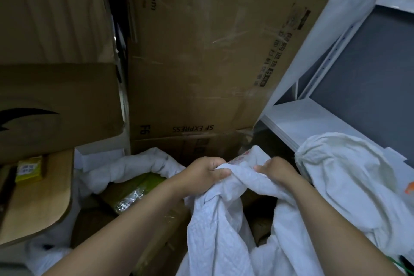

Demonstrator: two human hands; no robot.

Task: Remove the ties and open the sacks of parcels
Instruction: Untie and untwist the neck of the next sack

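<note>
A white woven sack [224, 231] stands in front of me at the bottom middle, its mouth bunched up at the top. My left hand [201, 172] grips the bunched cloth on the left side. My right hand [276, 169] grips it on the right, and the two hands hold the rim close together. A dark gap in the sack below my right forearm shows something brown inside. I cannot make out a tie. A second white sack [139, 168] to the left lies open with brown boxes and a green parcel [143, 184] inside. A third white sack [349, 181] sits at the right.
Large cardboard boxes [201, 63] stand stacked right behind the sacks. More cartons [56, 107] pile up at the left, over a brown board with a small yellow box [29, 169]. A white metal shelf [313, 119] stands at the right.
</note>
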